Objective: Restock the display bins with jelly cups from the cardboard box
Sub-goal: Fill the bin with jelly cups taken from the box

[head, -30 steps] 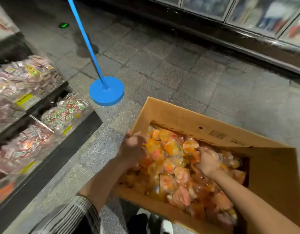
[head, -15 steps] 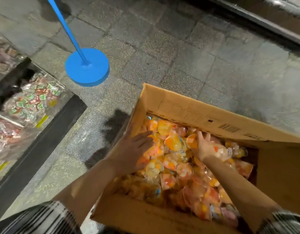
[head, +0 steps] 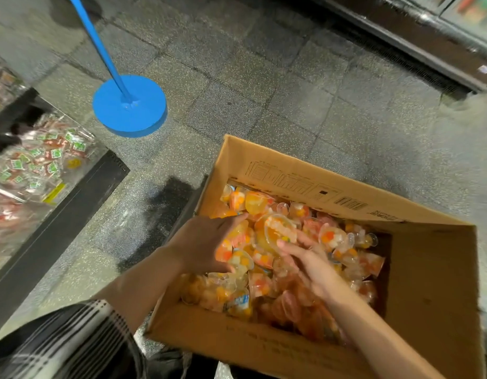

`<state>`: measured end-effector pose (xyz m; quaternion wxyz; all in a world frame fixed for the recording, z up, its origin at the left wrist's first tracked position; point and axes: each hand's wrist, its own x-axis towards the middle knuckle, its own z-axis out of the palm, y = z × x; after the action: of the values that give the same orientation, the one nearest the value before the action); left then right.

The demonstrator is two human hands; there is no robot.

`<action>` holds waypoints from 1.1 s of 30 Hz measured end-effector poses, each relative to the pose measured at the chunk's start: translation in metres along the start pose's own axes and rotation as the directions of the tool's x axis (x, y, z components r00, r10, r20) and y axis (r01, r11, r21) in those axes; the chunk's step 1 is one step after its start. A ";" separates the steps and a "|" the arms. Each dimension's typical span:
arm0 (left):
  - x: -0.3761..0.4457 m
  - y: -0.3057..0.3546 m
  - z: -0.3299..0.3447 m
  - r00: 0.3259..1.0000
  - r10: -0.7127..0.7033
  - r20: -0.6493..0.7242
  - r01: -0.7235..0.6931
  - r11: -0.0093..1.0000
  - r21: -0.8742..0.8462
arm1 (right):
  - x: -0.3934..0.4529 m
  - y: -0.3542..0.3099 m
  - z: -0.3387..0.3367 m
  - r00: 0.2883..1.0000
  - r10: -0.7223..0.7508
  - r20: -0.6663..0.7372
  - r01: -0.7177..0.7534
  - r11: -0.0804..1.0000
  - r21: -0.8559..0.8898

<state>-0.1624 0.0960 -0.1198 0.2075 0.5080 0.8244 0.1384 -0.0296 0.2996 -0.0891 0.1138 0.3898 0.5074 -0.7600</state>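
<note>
Both in the cardboard box (head: 305, 176) among jelly cups (head: 329, 239): left hand (head: 206, 242) beside right hand (head: 310, 263); display bins (head: 37, 160) far left of the left hand.

Looking down at an open brown cardboard box (head: 332, 195) on a speckled grey tiled floor (head: 264, 77), filled with small clear plastic jelly cups (head: 253, 203) in orange, yellow and pink. Both hands are inside the box, on the pile: the left hand (head: 206, 242) curls over several cups, and the right hand (head: 305, 258) lies just beside it, fingers extended against a cup. To the left, a clear display bin (head: 42, 162) holds green-and-red wrapped sweets. A blue pole on a round blue base (head: 130, 105) stands beyond
</note>
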 end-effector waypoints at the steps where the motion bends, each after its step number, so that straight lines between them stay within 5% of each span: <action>1: 0.000 0.000 0.001 0.999 0.017 -0.030 -0.017 1.000 -0.013 | -0.009 0.001 0.011 0.997 0.026 0.067 -0.031 0.997 0.077; 4: 0.000 -0.001 0.001 0.989 0.045 -0.141 -0.041 0.999 0.030 | -0.018 0.015 0.041 0.985 0.060 0.161 -0.071 0.996 0.062; 9: 0.000 0.000 0.004 0.999 -0.014 -0.041 0.014 1.000 0.002 | 0.017 0.025 0.039 0.961 0.147 0.235 -0.194 0.962 0.194; 11: 0.001 0.000 0.005 0.997 -0.049 -0.057 0.049 0.999 -0.017 | 0.045 0.027 0.024 0.984 0.168 0.065 -0.171 0.985 0.034; 12: 0.002 -0.001 0.006 0.996 -0.052 -0.071 0.051 0.999 -0.016 | 0.062 0.031 0.014 0.986 0.130 -0.104 -0.148 0.970 -0.194; 14: 0.003 -0.002 0.009 0.995 -0.052 -0.081 0.053 0.999 0.007 | 0.094 0.037 -0.003 0.944 -0.103 -0.314 -0.156 0.698 -0.699; 16: 0.004 -0.005 0.014 0.993 -0.043 -0.108 0.049 0.998 0.051 | 0.121 0.042 -0.012 0.941 -0.201 -0.273 -0.170 0.416 -0.893; 20: 0.004 -0.006 0.015 0.992 -0.026 -0.126 0.038 0.995 0.093 | 0.152 0.051 -0.009 0.951 -0.106 -0.292 -0.285 0.079 -0.955; 24: 0.003 -0.005 0.012 0.989 -0.013 -0.149 0.025 0.997 0.080 | 0.167 0.059 -0.004 0.949 -0.219 -0.228 -0.279 -0.243 -0.929; 27: 0.003 -0.006 0.011 0.986 0.006 -0.164 0.009 0.996 0.086 | 0.165 0.067 -0.011 0.930 -0.290 -0.228 -0.285 -0.174 -0.943; 33: 0.003 -0.011 0.016 0.964 0.056 -0.261 -0.038 0.997 0.074 | 0.102 0.072 -0.032 0.876 -0.402 -0.266 -0.091 0.403 -0.911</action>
<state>-0.1639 0.0938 -0.1393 0.0757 0.5116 0.8365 0.1812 -0.0415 0.3171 -0.2164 0.1117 0.3781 0.8812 -0.2609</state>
